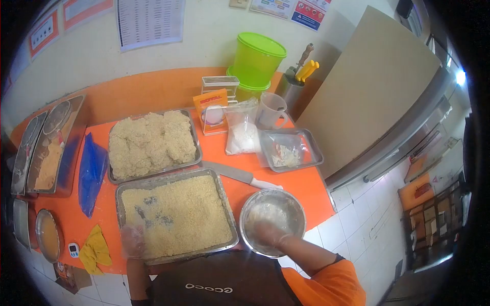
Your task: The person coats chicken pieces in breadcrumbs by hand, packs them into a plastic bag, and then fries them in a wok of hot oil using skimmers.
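My right hand (266, 233), in a clear plastic glove, reaches down into a round metal bowl (299, 211). Whitish, floury stuff coats the inside of that bowl, and my fingers are not distinct there. At the near left corner of a metal tray (228, 217) is my left hand (133, 241), also gloved in clear plastic; its fingers are too blurred to make out. A layer of pale yellow crumbs (184, 211) covers this tray, with a few bare patches at the left. Behind it, a second tray holds a heap of clumpy breaded pieces (153, 143).
A large knife (229, 173) lies behind the bowl. Farther back are a bag of white powder (243, 133), a small tray (311, 153), a jug (270, 111) and green tubs (259, 58). Leftward lie a blue plastic bag (92, 176), a yellow cloth (95, 250) and a timer (74, 250).
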A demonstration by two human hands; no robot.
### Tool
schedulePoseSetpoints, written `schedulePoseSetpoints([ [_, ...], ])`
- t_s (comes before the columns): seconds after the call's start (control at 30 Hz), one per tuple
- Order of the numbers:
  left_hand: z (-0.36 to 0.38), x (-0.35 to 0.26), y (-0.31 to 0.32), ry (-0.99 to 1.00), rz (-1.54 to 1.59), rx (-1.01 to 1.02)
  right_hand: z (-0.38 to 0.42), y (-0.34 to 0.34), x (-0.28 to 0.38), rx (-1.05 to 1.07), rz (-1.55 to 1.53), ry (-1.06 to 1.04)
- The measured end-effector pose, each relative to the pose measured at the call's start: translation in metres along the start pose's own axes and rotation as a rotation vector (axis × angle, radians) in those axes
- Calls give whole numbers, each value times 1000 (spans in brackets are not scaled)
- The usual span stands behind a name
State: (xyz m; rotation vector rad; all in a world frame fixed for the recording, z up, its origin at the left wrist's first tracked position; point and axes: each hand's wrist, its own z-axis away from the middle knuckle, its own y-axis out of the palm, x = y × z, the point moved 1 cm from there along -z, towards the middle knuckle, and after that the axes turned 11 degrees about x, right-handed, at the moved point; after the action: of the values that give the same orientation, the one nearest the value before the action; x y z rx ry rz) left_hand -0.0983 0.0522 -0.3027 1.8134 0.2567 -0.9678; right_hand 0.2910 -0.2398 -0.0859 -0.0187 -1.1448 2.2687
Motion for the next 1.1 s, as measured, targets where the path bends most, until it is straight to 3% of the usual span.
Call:
schedulePoseSetpoints([
  [0.03,2,2,-8,-18,-18,13,-10,11,2,107,54,5],
  [0.1,5,-4,-21,-10,-1254,60,-12,4,3,244,56,-31],
  [0.13,5,-9,-24,11,-1556,92,-2,-24,3,272,0,-72],
  [0.17,6,-10,-31,-15,-1628,121,7,-41,-3,299,-53,-113],
  [0.23,7,-4,-50,-70,-1662,152,-5,-10,-62,-29,-33,50],
  [0.3,10,10,-68,-100,-1547,113,13,-38,-57,-44,-199,-1],
  [0.33,7,17,-69,9,-1345,92,24,-56,-47,-55,-284,-27],
  [0.47,-1,-10,-3,206,-1621,-189,58,-100,-5,-142,-462,-392],
  [0.53,-7,-28,35,174,-1735,-292,56,-111,1,-139,-372,-426],
  [0.63,-14,-48,68,123,-1861,-384,52,-128,24,-416,-314,-618],
  [0.73,-21,-58,84,66,-1947,-433,43,-140,58,-639,44,-580],
  [0.83,-26,-62,96,-79,-1927,-421,22,-124,97,-606,-5,-704],
  [0.9,-26,-65,108,-312,-1737,-365,-21,-86,109,-567,135,-736],
  [0.97,-24,-66,113,-323,-1817,-396,-31,-57,113,-396,239,-698],
  [1.03,-24,-84,137,-355,-1705,-416,-11,-51,121,-105,236,-616],
  [1.1,-25,-102,144,-344,-1510,-404,-8,-58,98,11,-75,-674],
])
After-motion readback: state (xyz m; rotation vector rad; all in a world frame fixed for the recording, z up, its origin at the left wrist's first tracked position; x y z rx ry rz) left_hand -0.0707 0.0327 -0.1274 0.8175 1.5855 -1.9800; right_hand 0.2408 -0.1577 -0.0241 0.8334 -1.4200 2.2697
